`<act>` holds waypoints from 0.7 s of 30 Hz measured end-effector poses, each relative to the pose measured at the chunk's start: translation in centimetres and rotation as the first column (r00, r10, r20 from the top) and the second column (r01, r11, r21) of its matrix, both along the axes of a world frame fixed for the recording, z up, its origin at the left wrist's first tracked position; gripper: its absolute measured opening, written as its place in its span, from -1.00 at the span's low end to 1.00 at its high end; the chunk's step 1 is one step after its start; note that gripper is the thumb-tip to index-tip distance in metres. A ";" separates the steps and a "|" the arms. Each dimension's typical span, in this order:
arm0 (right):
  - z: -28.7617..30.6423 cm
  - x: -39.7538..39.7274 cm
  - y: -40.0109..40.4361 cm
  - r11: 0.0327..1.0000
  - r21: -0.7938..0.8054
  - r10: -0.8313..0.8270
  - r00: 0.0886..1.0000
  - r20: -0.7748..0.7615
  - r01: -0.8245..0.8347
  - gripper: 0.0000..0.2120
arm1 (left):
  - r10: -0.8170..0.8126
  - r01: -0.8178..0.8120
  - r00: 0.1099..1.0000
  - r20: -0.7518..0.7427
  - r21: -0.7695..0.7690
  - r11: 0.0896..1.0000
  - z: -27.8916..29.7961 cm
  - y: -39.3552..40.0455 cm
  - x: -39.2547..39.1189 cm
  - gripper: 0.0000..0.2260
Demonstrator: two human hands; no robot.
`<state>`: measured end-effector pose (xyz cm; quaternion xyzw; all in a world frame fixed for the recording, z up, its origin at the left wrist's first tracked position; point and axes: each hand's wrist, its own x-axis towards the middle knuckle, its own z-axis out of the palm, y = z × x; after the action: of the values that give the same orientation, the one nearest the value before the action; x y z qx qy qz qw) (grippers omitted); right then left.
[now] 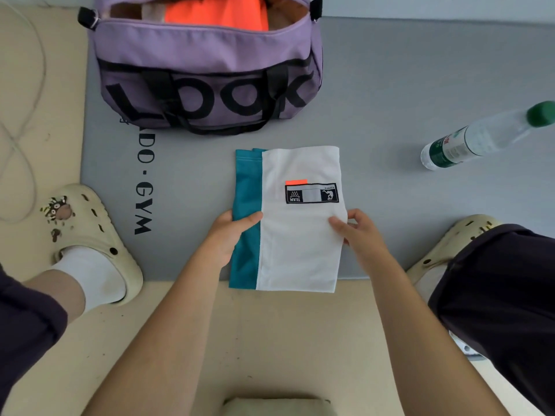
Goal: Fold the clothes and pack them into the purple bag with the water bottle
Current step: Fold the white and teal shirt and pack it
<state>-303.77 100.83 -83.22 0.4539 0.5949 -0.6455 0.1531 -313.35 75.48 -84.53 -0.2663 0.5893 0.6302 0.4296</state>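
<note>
Grey mat (390,85) on the floor carries the work. Left hand (231,232) and right hand (357,232) each pinch an edge of the folded garment (300,235). Beyond it, the purple bag (207,70) stands open, orange clothing (216,10) inside; the water bottle (480,136) remains unpacked, well apart.

A folded white and teal garment (295,223) with a black label lies flat on the grey mat, pinched at its near left edge by the left hand's fingers (240,222) and at its right edge by the right hand's fingers (341,225). Beyond the fingers sits the purple bag (207,70), unzipped, with orange cloth (216,10) inside. Far right of the fingers lies a clear water bottle (480,136) with a green cap.
</note>
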 end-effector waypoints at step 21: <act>4.6 -5.4 0.1 0.590 0.644 0.558 0.823 0.111 -0.487 -0.68 | -0.517 0.210 0.739 -0.432 -0.581 0.786 2.8 -0.4 -4.0 -0.71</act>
<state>-309.15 100.93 -78.62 0.2493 0.8932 -0.3476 0.1386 -317.37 75.13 -81.68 -0.0409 0.8723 0.4066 0.2685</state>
